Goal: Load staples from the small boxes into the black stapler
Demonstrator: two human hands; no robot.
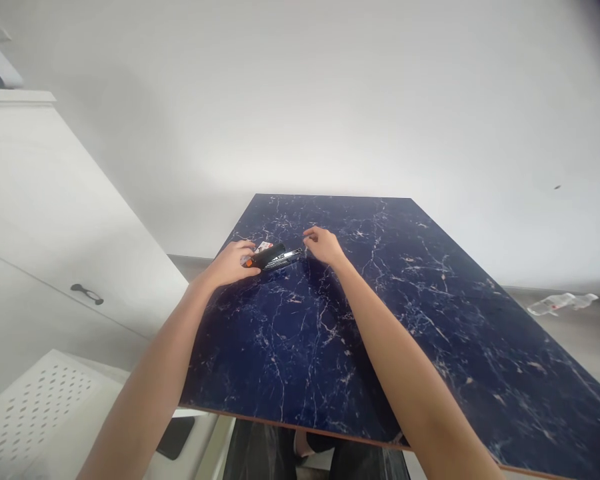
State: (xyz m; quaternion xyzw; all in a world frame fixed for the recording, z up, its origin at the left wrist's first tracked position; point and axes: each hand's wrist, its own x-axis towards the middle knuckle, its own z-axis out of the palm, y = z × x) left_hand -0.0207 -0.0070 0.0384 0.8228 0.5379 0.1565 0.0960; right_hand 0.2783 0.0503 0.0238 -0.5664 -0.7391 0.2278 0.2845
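Left grip point(231, 265) closes around the orange-marked end of 1 black stapler point(270, 256), thumb on the near side and fingers on the far side. The stapler lies on the dark blue surface point(300, 347), closer to its left edge than its right, between the far and near edges. It stands open, its black top parted from the silver rail, with the rail's free end pointing toward the right edge. Right grip point(323, 245) is just beside that end, fingers bent and tips near each other; I cannot tell whether they pinch anything. Just behind the stapler sits 1 small white-and-red packet point(264, 247). Beyond the right edge lies 1 clear bottle point(555, 305).
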